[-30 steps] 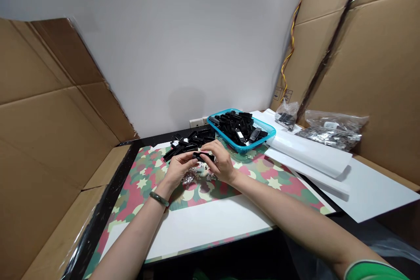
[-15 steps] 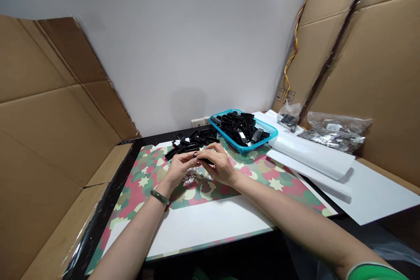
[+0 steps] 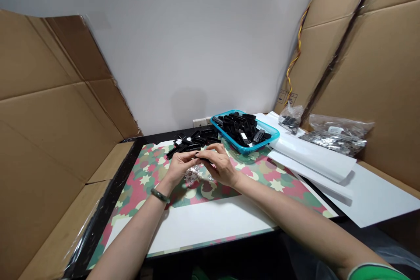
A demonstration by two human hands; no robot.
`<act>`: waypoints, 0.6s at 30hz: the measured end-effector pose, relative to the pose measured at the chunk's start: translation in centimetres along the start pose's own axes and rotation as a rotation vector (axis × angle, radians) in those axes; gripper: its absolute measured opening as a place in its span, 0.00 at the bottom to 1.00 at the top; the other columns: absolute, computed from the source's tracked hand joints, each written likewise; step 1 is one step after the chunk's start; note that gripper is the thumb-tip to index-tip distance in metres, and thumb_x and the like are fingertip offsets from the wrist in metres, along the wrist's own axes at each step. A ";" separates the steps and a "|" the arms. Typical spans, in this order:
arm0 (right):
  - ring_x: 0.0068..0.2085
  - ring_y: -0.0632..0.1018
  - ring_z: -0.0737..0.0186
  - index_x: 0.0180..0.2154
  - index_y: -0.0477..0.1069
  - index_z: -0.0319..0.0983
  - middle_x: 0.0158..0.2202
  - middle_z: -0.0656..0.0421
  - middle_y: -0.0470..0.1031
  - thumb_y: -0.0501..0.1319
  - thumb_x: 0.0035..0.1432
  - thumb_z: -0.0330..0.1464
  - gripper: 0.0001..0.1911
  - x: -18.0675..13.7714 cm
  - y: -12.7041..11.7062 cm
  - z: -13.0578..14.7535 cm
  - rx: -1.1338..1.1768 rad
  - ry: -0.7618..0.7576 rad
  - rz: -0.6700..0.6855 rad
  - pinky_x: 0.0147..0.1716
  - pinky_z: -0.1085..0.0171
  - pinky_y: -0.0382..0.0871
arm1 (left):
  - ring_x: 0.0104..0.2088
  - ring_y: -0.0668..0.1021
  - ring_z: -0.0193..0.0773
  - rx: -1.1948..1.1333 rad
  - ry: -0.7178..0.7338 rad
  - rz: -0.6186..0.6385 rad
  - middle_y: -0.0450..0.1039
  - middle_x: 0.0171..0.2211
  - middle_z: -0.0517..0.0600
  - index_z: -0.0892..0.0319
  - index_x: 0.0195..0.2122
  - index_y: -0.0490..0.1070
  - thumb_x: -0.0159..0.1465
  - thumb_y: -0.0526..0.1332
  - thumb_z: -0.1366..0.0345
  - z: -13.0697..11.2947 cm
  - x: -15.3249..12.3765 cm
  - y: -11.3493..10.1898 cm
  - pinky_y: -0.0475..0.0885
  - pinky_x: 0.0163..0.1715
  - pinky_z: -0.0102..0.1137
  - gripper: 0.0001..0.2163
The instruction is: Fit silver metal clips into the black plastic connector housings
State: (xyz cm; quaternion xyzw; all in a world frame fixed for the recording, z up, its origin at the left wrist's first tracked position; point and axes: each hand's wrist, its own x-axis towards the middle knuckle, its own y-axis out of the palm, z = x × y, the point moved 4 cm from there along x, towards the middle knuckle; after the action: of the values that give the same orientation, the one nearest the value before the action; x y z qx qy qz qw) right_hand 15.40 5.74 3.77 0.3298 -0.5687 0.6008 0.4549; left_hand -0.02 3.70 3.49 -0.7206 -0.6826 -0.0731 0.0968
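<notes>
Being pinched between the left hand [image 3: 180, 168] and the right hand [image 3: 220, 165], a black plastic connector [image 3: 204, 156] is held above crumpled shiny metal pieces [image 3: 192, 176]; a blue tray [image 3: 260, 145] stands at one o'clock.

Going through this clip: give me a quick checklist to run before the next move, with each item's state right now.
1. Grip: ok. The black plastic piece is held at the fingertips of the left hand and right hand.
2. Held piece's details: cannot tell. Fingers hide most of it.
3. Shiny metal bits: ok. They lie in a small heap just below the hands.
4. Blue tray: ok. It sits level and holds black pieces.
5. Loose black pieces: ok. They lie in a pile beyond the hands, beside the tray.
</notes>
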 end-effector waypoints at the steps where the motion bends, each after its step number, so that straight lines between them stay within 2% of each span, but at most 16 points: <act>1: 0.43 0.73 0.54 0.48 0.71 0.41 0.39 0.56 0.81 0.56 0.65 0.27 0.12 0.0 0.0 0.0 -0.005 0.005 0.008 0.44 0.54 0.65 | 0.39 0.80 0.46 0.012 0.003 0.003 0.82 0.40 0.55 0.59 0.39 0.83 0.52 0.72 0.56 -0.1 -0.1 0.0 0.74 0.41 0.36 0.16; 12: 0.44 0.74 0.55 0.48 0.70 0.41 0.39 0.57 0.81 0.55 0.65 0.26 0.12 0.2 -0.3 0.3 -0.011 0.016 0.023 0.45 0.54 0.63 | 0.41 0.80 0.47 0.048 0.032 0.011 0.82 0.40 0.55 0.58 0.39 0.83 0.52 0.72 0.56 -0.6 -0.1 0.0 0.73 0.42 0.37 0.16; 18: 0.43 0.74 0.54 0.48 0.72 0.42 0.38 0.56 0.80 0.57 0.65 0.27 0.12 -0.1 -0.1 -0.3 0.015 0.055 0.011 0.44 0.53 0.66 | 0.41 0.80 0.47 0.050 0.018 0.012 0.82 0.42 0.56 0.59 0.39 0.83 0.54 0.72 0.57 -0.5 0.0 0.1 0.73 0.42 0.37 0.15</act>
State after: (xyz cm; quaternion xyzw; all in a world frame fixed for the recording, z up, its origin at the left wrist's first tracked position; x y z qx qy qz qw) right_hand 15.54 6.05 3.67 0.3133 -0.5533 0.6165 0.4644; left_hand 0.09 3.56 3.92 -0.7212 -0.6791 -0.0619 0.1215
